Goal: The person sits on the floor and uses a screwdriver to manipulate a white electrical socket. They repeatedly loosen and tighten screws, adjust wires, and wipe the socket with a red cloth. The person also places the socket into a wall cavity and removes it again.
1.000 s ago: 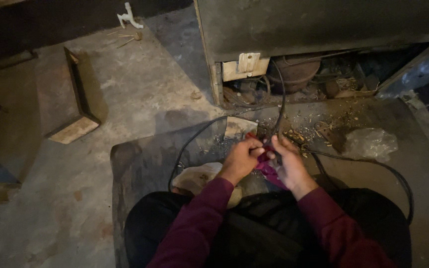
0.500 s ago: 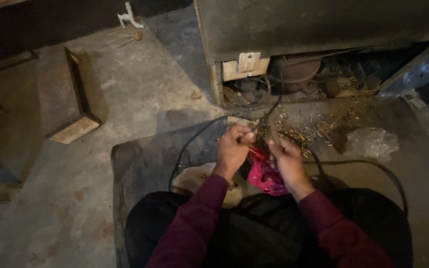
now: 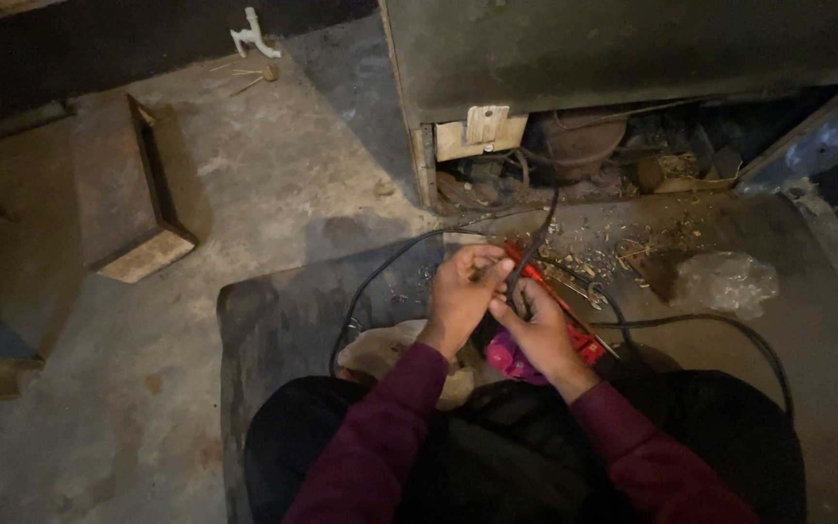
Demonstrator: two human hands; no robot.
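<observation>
Cable: thin black rubber cable (image 3: 532, 250), long axis running away toward appliance base.
Left hand (image 3: 460, 296): pinching cable.
Right hand (image 3: 538, 330): pinching cable, nearer body, above red-handled tool (image 3: 574, 325).

I see my left hand (image 3: 460, 296) and right hand (image 3: 535, 325) close together over my lap, fingers pinching a black cable (image 3: 533, 247) that runs up toward the open base of a metal cabinet (image 3: 632, 58). A red-handled tool (image 3: 574, 325) lies under the right hand, beside a pink object (image 3: 506, 357). A crumpled clear plastic bag (image 3: 726, 281) sits to the right on the gritty floor (image 3: 244, 194). A wooden box (image 3: 113, 199) stands well apart on the left.
</observation>
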